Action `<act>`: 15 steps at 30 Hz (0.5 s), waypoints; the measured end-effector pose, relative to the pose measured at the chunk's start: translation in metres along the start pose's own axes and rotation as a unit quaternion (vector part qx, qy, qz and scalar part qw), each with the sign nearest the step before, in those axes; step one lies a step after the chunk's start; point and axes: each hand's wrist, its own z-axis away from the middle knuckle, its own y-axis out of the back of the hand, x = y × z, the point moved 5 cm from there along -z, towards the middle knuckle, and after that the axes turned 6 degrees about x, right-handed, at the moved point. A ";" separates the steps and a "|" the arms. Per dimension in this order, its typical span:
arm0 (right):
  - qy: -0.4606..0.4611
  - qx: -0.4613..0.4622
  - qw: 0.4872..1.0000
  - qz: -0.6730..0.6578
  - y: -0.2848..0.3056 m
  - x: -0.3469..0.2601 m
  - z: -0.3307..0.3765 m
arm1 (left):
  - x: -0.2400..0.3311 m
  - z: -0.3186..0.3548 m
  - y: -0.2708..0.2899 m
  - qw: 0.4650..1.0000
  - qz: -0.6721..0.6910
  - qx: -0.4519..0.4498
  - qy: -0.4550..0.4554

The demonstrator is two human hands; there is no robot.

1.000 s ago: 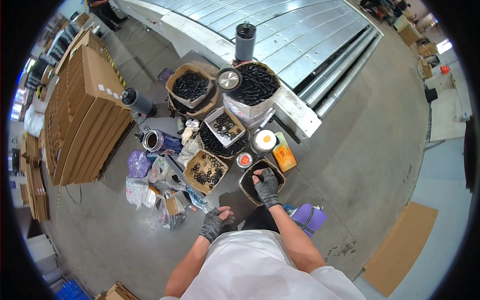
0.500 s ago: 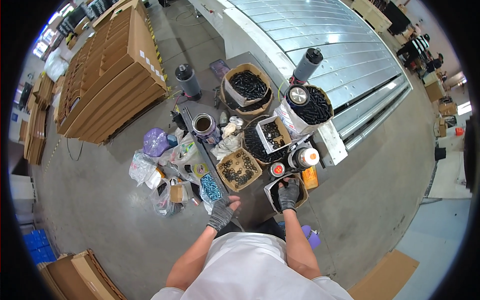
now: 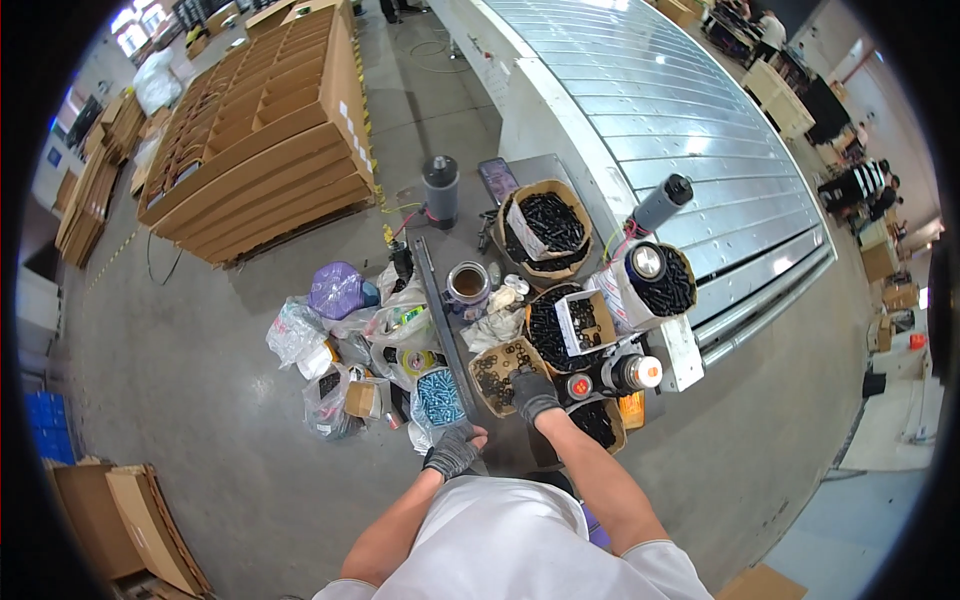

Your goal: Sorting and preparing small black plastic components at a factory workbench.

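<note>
My right hand (image 3: 535,393), in a grey fingerless glove, reaches into a cardboard box of dark rings (image 3: 492,378). Its fingers point down, bunched together among the rings, and whatever they hold is hidden. My left hand (image 3: 457,450), gloved the same way, is held low in front of me by the near end of a dark metal bar (image 3: 440,310). Its fingers are curled in against the thumb, and anything between them is too small to make out. A box of black parts (image 3: 598,424) is partly covered by my right forearm. Blue screws (image 3: 440,397) fill a bag near my left hand.
Tubs of black cylindrical parts (image 3: 553,222) stand farther off, with a white box of rings (image 3: 585,322) among them. An open can (image 3: 467,283), a thermos (image 3: 638,373) and upright grey cylinders (image 3: 440,190) surround them. Plastic bags (image 3: 295,328) lie left; a metal-slatted platform (image 3: 680,150) rises right.
My right hand has moved left from the box of black parts to the box of rings. My left hand has shifted slightly, its fingers more curled. The whole view has swung.
</note>
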 end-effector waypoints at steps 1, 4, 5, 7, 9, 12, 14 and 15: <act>-0.041 -0.072 0.996 0.033 -0.012 0.002 -0.011 | -0.001 0.002 0.001 1.000 -0.014 0.001 -0.001; -0.084 -0.139 0.983 0.081 -0.049 0.024 -0.024 | -0.006 -0.001 0.007 0.999 -0.011 0.034 -0.002; -0.083 -0.134 0.984 0.088 -0.052 0.020 -0.026 | -0.013 0.002 0.010 0.999 0.001 0.049 0.012; -0.076 -0.153 0.981 0.090 -0.059 0.019 -0.027 | -0.030 -0.002 0.012 0.998 0.006 0.065 0.015; -0.018 -0.105 0.994 0.020 -0.062 0.021 -0.025 | -0.032 -0.010 0.009 0.993 0.085 0.069 0.040; 0.031 -0.074 0.997 -0.014 -0.057 0.022 -0.021 | -0.021 -0.014 0.005 0.990 0.092 0.079 0.068; 0.042 -0.071 0.995 -0.049 -0.052 0.020 -0.022 | -0.001 -0.017 0.007 0.991 0.087 0.080 0.061; 0.033 -0.070 0.995 -0.068 -0.052 0.023 -0.023 | 0.008 -0.018 0.008 0.991 0.085 0.082 0.059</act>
